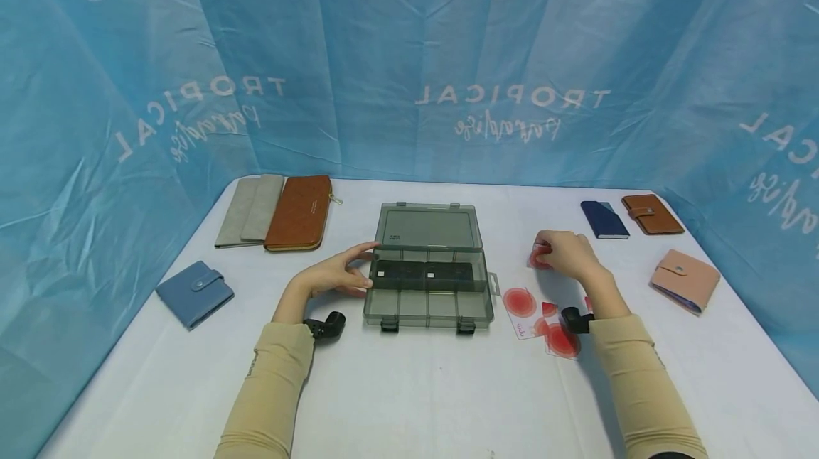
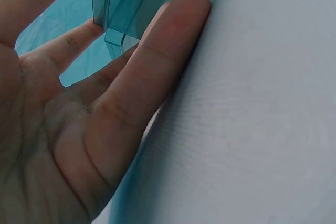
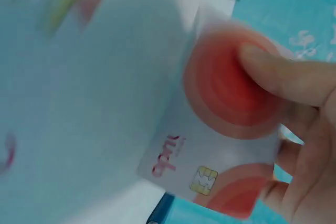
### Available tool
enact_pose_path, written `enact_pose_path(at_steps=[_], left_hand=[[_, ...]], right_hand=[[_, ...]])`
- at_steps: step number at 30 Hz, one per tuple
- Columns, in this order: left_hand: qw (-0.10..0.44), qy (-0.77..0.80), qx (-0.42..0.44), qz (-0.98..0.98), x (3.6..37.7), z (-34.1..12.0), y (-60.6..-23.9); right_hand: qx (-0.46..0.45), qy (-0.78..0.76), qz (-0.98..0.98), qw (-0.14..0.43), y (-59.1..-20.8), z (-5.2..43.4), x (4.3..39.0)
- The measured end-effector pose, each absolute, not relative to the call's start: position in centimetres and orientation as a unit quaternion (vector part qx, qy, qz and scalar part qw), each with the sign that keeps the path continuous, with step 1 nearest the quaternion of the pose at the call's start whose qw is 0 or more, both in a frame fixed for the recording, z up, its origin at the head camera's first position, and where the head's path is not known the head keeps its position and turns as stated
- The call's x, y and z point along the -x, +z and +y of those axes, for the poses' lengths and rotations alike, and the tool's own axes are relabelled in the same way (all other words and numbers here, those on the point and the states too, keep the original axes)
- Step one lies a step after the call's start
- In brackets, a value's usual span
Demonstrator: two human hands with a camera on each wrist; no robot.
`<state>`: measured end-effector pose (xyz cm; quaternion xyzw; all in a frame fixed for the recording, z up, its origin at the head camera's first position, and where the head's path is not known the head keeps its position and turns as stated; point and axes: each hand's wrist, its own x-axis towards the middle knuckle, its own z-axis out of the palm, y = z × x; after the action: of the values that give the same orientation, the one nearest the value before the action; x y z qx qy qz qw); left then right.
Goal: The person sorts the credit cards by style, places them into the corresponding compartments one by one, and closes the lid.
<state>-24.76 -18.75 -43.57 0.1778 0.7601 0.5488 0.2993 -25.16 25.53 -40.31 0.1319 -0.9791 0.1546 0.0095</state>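
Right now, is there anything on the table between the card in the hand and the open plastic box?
Nothing visible. The right hand pinches a card just right of the box, and only bare table lies between them. More cards lie nearer the person, off that path. The box lid is up.

White table (image 1: 409, 402) w/ blue "TROPICAL" curtain (image 1: 409, 54) backdrop — even light.

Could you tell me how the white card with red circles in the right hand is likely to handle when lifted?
The card looks thin and flat, so probably light and fairly stiff. Its glossy face may be slippery. The right hand pinches it between thumb and fingers.
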Motion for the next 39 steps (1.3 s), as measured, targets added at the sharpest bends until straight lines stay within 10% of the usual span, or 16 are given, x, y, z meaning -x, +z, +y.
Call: enact_pose_path(at_steps=[9, 19, 39], left_hand=[[0.298, 0.550, -0.180, 0.759, 24.8, -18.7, -43.6], [0.299, 0.551, -0.182, 0.758, 24.9, -18.7, -43.6], [0.298, 0.543, -0.178, 0.765, 24.8, -18.8, -43.7]], right_hand=[[-0.032, 0.378, -0.920, 0.101, -38.2, 22.2, 24.2], [-0.027, 0.619, -0.785, 0.023, -37.5, 17.9, 22.8], [-0.177, 0.429, -0.883, -0.063, -40.9, 8.9, 19.1]])
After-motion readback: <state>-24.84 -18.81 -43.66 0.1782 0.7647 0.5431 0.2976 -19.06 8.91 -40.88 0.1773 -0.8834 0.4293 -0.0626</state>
